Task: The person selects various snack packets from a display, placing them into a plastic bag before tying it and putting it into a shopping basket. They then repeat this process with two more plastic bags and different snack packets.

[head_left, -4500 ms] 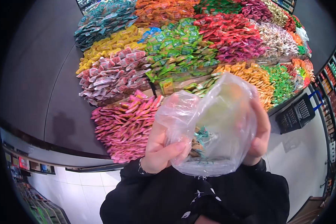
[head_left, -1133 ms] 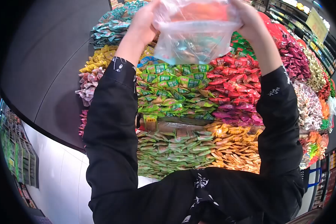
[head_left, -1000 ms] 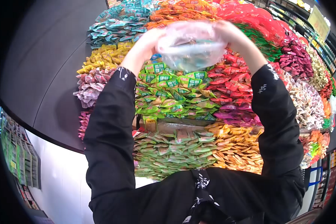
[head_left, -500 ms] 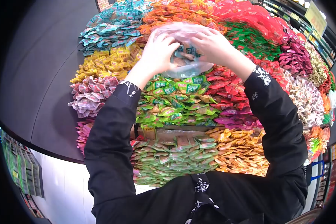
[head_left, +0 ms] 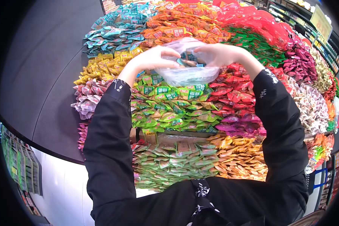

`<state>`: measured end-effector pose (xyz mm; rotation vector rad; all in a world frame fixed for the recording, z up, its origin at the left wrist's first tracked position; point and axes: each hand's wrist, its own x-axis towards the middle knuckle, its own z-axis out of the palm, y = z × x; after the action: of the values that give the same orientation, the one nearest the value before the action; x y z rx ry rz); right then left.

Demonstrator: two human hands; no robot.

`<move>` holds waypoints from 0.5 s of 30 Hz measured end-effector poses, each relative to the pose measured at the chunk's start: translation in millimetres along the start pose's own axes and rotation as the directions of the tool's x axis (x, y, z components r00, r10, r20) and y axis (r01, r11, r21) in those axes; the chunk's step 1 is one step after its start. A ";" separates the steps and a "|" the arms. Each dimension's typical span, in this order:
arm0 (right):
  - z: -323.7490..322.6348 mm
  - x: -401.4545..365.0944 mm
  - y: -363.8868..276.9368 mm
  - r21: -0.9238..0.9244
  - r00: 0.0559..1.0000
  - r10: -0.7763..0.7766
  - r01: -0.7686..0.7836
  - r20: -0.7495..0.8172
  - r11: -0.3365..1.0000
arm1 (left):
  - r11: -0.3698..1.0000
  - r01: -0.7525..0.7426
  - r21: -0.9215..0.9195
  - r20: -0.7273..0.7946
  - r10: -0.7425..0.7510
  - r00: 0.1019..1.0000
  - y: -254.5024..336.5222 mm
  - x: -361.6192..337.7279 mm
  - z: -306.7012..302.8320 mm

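A translucent plastic bag [head_left: 192, 75] with its mouth spread wide sits over the green and red packets. Several blue snack packets [head_left: 188, 58] show inside it. My left hand [head_left: 154, 58] grips the bag's left side, its fingers curled in over the mouth near the packets. On the opposite side my right hand [head_left: 219, 54] holds the edge, slightly smeared by motion, with fingertips partly hidden in the plastic. Directly below the bag are green packets [head_left: 169, 92], with red packets [head_left: 237, 86] to the right.
Blue packets [head_left: 118, 28] and orange packets [head_left: 180, 22] are heaped at the back. Yellow packets [head_left: 103, 64] lie on the left, beside a dark floor [head_left: 45, 67]. Light green packets [head_left: 173, 162] and orange-yellow packets [head_left: 241, 158] fill a lower tier close to my body.
Both hands and the bag have come down and nearer to me. The hands have moved slightly apart, and the blue packets inside show differently.
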<state>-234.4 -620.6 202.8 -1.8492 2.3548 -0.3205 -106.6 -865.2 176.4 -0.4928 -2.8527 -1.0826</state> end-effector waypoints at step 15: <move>-63.1 125.9 67.2 -0.300 0.715 0.148 -0.459 -0.683 0.836 | 0.791 0.145 0.595 -0.671 0.390 0.631 -24.8 125.9 -70.8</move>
<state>-342.7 -722.2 251.0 -1.6013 3.4284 -0.4475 -238.2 -894.3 233.9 -0.1101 -2.1120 -0.1724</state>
